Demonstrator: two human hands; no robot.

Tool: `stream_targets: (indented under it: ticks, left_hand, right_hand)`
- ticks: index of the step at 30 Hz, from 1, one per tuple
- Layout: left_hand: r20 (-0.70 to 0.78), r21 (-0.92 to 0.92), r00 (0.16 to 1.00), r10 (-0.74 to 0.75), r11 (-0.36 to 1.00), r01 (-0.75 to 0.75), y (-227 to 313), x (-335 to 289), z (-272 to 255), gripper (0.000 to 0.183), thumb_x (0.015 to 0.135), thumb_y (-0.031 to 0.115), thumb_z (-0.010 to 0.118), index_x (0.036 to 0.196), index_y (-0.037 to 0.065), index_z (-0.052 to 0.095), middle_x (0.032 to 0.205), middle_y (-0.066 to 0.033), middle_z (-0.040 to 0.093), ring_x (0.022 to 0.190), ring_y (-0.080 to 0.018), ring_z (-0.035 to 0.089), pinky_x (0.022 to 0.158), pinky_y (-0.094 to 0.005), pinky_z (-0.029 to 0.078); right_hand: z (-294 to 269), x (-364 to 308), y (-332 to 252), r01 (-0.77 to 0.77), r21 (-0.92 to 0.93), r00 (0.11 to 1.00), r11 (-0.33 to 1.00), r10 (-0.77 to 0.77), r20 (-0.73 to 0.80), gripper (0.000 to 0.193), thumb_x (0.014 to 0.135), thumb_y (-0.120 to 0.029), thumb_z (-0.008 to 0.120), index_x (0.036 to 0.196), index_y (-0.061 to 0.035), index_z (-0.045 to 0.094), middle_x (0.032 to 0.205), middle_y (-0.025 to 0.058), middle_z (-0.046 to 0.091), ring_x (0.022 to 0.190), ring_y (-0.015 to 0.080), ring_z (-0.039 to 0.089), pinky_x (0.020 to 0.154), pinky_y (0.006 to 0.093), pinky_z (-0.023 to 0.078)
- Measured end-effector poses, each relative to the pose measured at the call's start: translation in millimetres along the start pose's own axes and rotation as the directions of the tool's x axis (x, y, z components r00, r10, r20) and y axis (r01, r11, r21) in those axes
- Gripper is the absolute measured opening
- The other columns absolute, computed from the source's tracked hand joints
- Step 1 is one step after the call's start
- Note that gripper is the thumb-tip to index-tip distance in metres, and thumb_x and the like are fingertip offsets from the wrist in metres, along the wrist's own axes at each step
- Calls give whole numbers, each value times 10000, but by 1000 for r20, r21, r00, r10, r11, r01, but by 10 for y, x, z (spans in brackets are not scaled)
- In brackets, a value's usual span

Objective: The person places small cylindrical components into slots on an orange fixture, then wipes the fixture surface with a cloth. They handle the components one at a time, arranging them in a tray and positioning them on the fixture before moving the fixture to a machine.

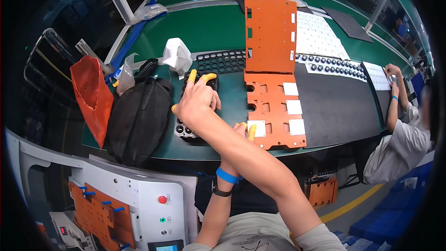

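My forearms cross, the right over the left. My right hand [199, 100], with yellow finger cots, reaches to the left over a black tray [215, 83] of dark round parts. Its fingers are spread, and nothing shows between them. Round silvery-black parts [181, 129] show at the tray's near end. My left hand [241, 131] is at the lower left of an orange hinged fixture [274, 111], with its lid [270, 32] upright. Its cotted fingertips are apart, touching or just beside a white square plate [258, 128]; the right forearm hides part of it. Other white plates [294, 107] lie on the fixture.
A black mesh bag [139, 118], an orange bag [92, 95] and white crumpled packaging [177, 56] stand left. Behind lies a black holed tray [227, 60]. Rows of round parts [337, 67] and black mats [339, 107] lie right, near a co-worker [402, 135]. A white machine [139, 204] stands lower left.
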State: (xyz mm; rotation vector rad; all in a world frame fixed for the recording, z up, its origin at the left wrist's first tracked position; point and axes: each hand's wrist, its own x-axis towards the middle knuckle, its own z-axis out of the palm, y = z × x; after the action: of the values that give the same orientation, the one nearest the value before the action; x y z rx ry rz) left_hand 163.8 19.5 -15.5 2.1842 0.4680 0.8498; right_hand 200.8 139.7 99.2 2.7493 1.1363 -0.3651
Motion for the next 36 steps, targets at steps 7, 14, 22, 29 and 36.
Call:
stream_targets:
  ticks: [7,14,22,29,36]
  left_hand:
    - [-1,161,1000,-4,987,4,-115,-100,26,224,807,180,721,887,-8,628,852,-182,648,749,-363,628,670,-435,507]
    - [140,223,955,-260,948,225,348,155,-11,150,845,168,663,906,34,635,884,-154,650,783,-416,640,650,-509,496]
    - [134,267,939,-317,924,274,267,129,-132,170,891,194,662,900,27,630,902,-160,646,785,-417,641,661,-506,497]
    - [152,239,940,-305,934,265,246,144,-156,155,876,172,670,886,20,636,893,-161,645,767,-406,651,649,-508,502]
    - [164,235,936,-312,934,270,241,140,-165,173,879,189,671,888,19,639,890,-159,644,760,-402,654,646,-503,505]
  right_hand:
    - [-395,-165,519,174,298,984,939,-176,-20,1047,838,-641,611,1586,-34,201,1474,325,397,1294,437,519,991,430,509]
    - [-922,-125,1350,325,450,941,832,-334,-61,992,857,-595,583,1569,0,232,1499,325,406,1428,394,388,1174,400,329]
    - [-767,560,1377,563,465,813,683,-357,-460,1068,736,-398,767,1563,25,241,1331,307,478,1195,380,546,1013,390,468]
    - [-484,1147,1168,638,207,692,742,-434,-576,1211,696,-217,775,1577,16,-23,1416,384,300,1316,512,374,1117,459,382]
    - [-289,1586,1248,618,26,693,785,-530,-489,1103,658,-193,788,1532,60,164,1380,364,357,1325,502,376,1127,491,384]
